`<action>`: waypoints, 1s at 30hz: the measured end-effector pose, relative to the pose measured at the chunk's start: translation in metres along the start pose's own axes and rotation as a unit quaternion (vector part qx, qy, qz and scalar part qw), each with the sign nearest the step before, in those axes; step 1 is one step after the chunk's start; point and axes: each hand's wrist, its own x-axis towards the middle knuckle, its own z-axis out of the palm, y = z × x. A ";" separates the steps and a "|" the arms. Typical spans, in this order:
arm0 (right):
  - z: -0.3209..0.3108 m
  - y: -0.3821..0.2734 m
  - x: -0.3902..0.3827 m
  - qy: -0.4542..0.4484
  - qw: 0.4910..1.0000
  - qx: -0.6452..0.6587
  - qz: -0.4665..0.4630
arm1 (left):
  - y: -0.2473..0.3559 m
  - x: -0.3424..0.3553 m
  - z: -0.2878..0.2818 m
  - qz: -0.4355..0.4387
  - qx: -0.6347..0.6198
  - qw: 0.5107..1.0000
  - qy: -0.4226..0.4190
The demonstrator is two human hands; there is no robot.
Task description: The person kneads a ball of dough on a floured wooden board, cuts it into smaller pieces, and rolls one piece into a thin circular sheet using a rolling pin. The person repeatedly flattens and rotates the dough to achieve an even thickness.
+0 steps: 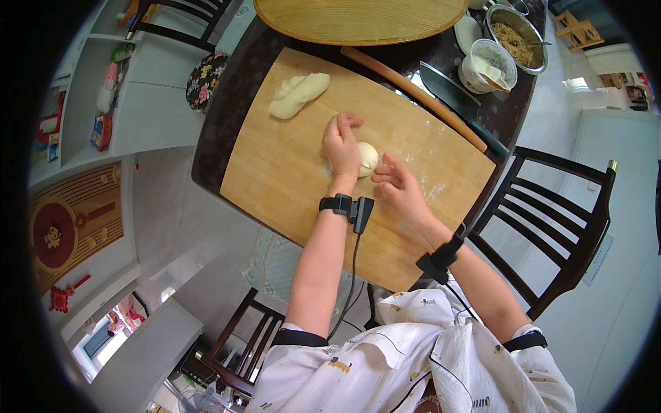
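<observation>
Two hands, left [341, 146] and right [401, 186], fingers loosely curved, flank dough [369, 157] on the board [275, 172]; beyond it, mixture-filled bowl [542, 63], tub [474, 79] holding white contents.

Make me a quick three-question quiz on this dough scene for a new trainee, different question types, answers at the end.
1. Multiple choice: What lies between the left hand and the right hand?
a) a cup
b) a round piece of dough
c) a spoon

2. True or false: The longer piece of dough lies on the wooden board, to the left of both hands.

3. Short answer: Which is closer to the right hand, the rolling pin or the cleaver?

Key: 1. b; 2. true; 3. the rolling pin.
</observation>
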 end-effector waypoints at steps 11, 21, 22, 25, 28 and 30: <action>-0.038 0.003 -0.026 -0.101 0.916 -0.311 -0.231 | -0.019 -0.102 -0.030 0.041 -0.008 0.989 -0.145; 0.005 0.032 -0.020 0.005 0.911 -0.321 -0.259 | -0.001 -0.117 -0.027 -0.082 -0.164 0.974 -0.133; 0.002 0.021 -0.011 -0.035 0.931 -0.277 -0.235 | 0.000 -0.126 -0.023 -0.081 -0.171 0.973 -0.134; -0.017 0.005 0.005 -0.114 0.961 -0.212 -0.137 | 0.003 -0.130 -0.025 -0.081 -0.182 0.971 -0.134; -0.018 0.004 -0.009 -0.012 0.972 -0.171 -0.160 | 0.006 -0.116 -0.028 -0.087 -0.200 0.966 -0.138; -0.017 0.022 -0.020 0.034 0.985 -0.099 -0.140 | 0.008 -0.113 -0.014 -0.086 -0.218 0.961 -0.148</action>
